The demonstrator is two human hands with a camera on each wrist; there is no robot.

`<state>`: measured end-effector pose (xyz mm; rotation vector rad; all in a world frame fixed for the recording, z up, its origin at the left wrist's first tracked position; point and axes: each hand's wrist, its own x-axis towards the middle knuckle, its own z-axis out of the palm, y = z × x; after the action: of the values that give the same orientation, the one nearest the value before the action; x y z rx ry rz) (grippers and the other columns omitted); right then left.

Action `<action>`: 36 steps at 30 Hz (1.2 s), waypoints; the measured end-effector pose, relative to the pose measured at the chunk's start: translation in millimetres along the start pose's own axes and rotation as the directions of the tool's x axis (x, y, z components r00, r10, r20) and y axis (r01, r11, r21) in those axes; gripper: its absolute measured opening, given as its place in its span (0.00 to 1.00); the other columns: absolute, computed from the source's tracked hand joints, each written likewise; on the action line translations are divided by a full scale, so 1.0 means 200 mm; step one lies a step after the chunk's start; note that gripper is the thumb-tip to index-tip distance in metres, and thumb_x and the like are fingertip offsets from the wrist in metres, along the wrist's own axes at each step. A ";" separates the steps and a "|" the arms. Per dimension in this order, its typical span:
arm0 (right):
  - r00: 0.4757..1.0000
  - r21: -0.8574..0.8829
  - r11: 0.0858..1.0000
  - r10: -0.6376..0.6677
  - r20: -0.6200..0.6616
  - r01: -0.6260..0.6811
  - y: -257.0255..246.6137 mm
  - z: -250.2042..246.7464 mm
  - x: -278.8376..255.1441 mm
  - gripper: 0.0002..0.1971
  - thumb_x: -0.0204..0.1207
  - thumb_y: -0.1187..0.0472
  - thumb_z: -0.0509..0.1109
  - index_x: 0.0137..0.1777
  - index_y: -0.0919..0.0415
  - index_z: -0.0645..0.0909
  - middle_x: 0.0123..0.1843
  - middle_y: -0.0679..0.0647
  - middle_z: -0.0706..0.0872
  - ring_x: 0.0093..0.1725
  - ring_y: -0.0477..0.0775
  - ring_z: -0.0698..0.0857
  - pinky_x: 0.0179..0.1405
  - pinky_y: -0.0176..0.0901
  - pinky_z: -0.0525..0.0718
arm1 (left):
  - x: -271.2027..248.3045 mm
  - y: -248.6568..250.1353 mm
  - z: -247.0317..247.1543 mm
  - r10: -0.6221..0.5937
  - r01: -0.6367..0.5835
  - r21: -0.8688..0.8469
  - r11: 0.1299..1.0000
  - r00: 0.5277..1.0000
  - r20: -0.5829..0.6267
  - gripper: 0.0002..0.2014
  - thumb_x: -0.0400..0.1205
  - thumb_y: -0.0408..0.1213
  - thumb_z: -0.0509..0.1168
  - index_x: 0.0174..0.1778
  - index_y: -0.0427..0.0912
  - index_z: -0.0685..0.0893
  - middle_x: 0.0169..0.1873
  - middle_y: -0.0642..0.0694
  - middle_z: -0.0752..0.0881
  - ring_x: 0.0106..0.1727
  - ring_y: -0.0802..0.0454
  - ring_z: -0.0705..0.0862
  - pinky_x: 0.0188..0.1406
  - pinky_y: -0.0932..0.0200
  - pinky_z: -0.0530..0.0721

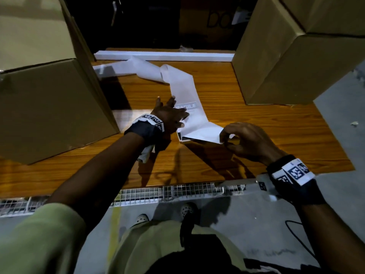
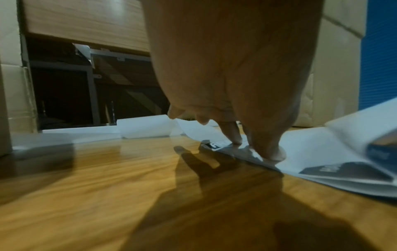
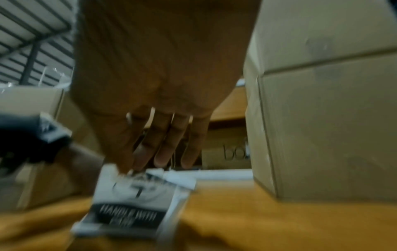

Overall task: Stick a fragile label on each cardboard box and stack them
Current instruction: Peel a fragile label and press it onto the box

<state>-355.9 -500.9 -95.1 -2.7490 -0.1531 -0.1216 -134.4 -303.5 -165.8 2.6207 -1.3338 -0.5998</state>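
Observation:
A long white strip of label backing [image 1: 183,89] runs across the wooden table [image 1: 256,123], with a "FRAGILE" label showing through near my left hand [image 1: 173,115]. That hand presses the strip flat with straight fingertips [image 2: 272,154]. My right hand [image 1: 237,137] pinches the strip's near end, where a label [image 3: 133,208] reading "HANDLE WITH CARE" is folded over and lifted off the table. Stacked cardboard boxes stand at the left [image 1: 39,107] and at the right [image 1: 286,62] of the strip.
A white bar [image 1: 164,56] lies along the table's far edge. Another box [image 1: 207,22] with dark lettering sits in the dark behind. A wire mesh rail [image 1: 177,191] runs below the table's near edge, above the grey floor and my feet.

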 end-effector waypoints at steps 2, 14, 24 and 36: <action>1.000 0.012 1.000 0.018 0.014 -0.018 -0.01 -0.06 0.00 0.17 0.67 0.70 0.76 0.41 0.44 0.78 0.47 0.43 0.88 0.47 0.54 0.85 0.35 0.56 0.85 | 0.02 -0.01 0.00 0.006 -0.004 0.178 0.984 1.000 -0.014 0.28 0.86 0.55 0.58 0.83 0.55 0.66 0.85 0.53 0.60 0.87 0.40 0.48 0.78 0.22 0.41; 0.994 0.217 0.972 0.079 0.074 -0.093 -0.12 -0.34 0.01 0.07 0.71 0.58 0.70 0.47 0.46 0.81 0.42 0.44 0.86 0.45 0.48 0.86 0.54 0.58 0.85 | 0.01 0.07 -0.05 0.024 0.002 0.338 0.941 0.997 -0.071 0.26 0.88 0.49 0.57 0.83 0.54 0.64 0.86 0.50 0.59 0.88 0.41 0.45 0.78 0.22 0.46; 0.993 0.323 0.946 -0.003 0.114 -0.034 -0.15 -0.41 0.14 0.14 0.71 0.64 0.74 0.52 0.48 0.78 0.44 0.48 0.84 0.47 0.50 0.84 0.54 0.67 0.83 | -0.42 0.41 -0.32 0.001 -0.284 -0.612 0.738 0.907 -0.421 0.14 0.83 0.49 0.68 0.45 0.43 0.92 0.47 0.59 0.92 0.54 0.64 0.87 0.59 0.62 0.79; 0.943 0.355 0.917 -0.265 0.200 0.182 -0.33 -0.35 0.38 0.22 0.71 0.66 0.75 0.57 0.45 0.72 0.41 0.49 0.86 0.45 0.51 0.85 0.55 0.65 0.83 | -0.83 0.38 -0.25 -0.214 -0.149 -0.585 0.797 0.836 -0.505 0.09 0.76 0.42 0.78 0.47 0.42 0.92 0.46 0.56 0.91 0.52 0.65 0.86 0.62 0.53 0.83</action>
<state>-292.5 -459.2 1.6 -2.3894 -0.5117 0.1704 -258.8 -218.4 -50.6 2.0397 -0.7415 -0.1807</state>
